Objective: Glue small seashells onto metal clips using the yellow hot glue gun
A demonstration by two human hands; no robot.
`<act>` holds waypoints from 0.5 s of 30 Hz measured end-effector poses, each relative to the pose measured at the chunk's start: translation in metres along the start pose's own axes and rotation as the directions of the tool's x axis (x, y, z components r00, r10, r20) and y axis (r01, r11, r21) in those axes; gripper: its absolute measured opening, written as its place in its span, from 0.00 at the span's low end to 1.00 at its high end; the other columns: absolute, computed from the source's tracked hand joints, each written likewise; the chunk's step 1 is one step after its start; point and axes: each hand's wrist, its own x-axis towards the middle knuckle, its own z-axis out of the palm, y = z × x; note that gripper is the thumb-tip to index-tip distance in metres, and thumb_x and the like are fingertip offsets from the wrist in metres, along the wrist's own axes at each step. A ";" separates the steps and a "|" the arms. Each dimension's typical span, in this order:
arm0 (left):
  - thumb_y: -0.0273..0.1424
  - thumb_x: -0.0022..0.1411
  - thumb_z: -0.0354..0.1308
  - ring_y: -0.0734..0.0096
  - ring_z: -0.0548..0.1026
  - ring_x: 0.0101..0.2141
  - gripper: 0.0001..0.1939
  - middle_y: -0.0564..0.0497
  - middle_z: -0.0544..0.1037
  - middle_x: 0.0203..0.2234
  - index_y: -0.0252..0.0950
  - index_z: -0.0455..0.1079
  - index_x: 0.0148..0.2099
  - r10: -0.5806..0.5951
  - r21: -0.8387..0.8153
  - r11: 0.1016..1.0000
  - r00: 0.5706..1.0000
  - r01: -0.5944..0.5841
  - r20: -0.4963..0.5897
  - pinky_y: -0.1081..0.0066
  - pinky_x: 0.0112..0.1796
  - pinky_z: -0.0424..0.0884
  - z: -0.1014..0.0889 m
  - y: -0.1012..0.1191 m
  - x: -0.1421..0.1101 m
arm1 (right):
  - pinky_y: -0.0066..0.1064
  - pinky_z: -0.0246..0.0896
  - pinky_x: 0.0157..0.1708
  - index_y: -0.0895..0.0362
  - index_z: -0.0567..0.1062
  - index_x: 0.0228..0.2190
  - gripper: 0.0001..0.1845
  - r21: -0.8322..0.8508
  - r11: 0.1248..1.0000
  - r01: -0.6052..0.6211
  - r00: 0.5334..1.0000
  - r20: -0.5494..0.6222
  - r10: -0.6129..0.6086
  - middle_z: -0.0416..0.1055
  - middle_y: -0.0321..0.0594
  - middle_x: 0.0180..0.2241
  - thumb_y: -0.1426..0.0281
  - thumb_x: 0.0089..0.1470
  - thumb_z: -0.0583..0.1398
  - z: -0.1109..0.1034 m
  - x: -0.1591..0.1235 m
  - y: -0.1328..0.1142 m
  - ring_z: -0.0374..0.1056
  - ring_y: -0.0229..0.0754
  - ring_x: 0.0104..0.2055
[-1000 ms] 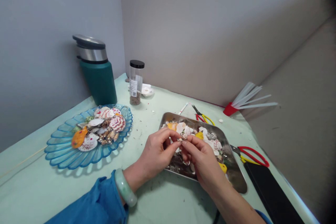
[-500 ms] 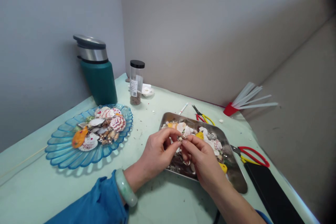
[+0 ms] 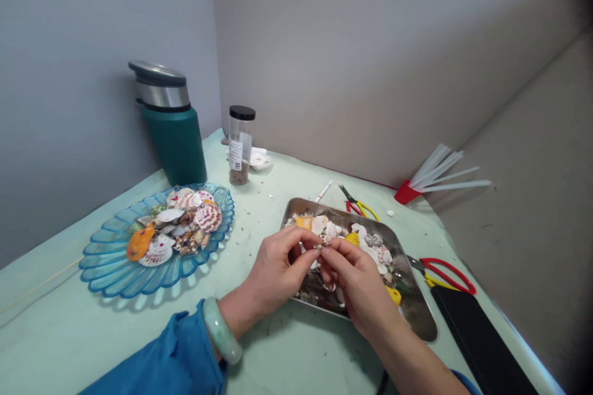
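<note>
My left hand (image 3: 277, 270) and my right hand (image 3: 356, 282) meet over a steel tray (image 3: 419, 316) full of mixed seashells. Both pinch one small shell (image 3: 319, 246) between thumb and fingertips, just above the tray's near left part. The other fingers of both hands are curled. A pale green bangle (image 3: 221, 331) sits on my left wrist below a blue sleeve. To the left lies a blue glass plate (image 3: 109, 264) holding several larger shells, white, red-striped and orange.
A green flask (image 3: 170, 126) and a clear jar with a black cap (image 3: 240, 145) stand at the back left. Small scissors (image 3: 356, 203) lie behind the tray, bigger red-handled scissors (image 3: 445, 274) to its right, above a black case (image 3: 477, 339). White sticks in a red holder (image 3: 435, 177) lean at the back right.
</note>
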 end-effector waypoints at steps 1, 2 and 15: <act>0.24 0.59 0.55 0.74 0.69 0.26 0.05 0.51 0.75 0.29 0.36 0.71 0.37 -0.001 0.001 1.000 1.000 0.001 -0.001 0.74 0.29 0.66 0.000 0.000 0.000 | 0.24 0.46 0.20 0.56 0.67 0.21 0.12 0.001 1.000 0.001 1.000 0.001 -0.001 0.60 0.28 0.15 0.65 0.50 0.62 0.000 0.000 0.000 0.52 0.32 0.19; 0.24 0.59 0.55 0.74 0.69 0.26 0.05 0.51 0.75 0.29 0.36 0.71 0.37 -0.002 0.001 1.000 1.000 0.002 -0.002 0.74 0.29 0.66 0.000 0.000 0.000 | 0.24 0.46 0.20 0.56 0.67 0.21 0.12 0.001 1.000 0.001 1.000 0.001 -0.001 0.60 0.28 0.15 0.65 0.50 0.62 0.000 0.000 0.000 0.52 0.32 0.19; 0.26 0.59 0.55 0.74 0.69 0.25 0.05 0.52 0.75 0.27 0.35 0.69 0.39 -0.062 -0.002 0.998 0.998 0.062 -0.007 0.74 0.27 0.65 0.001 -0.001 -0.001 | 0.24 0.48 0.20 0.57 0.70 0.23 0.12 0.016 1.000 -0.008 1.000 -0.006 0.008 0.60 0.28 0.15 0.63 0.49 0.63 0.001 0.000 -0.001 0.53 0.32 0.19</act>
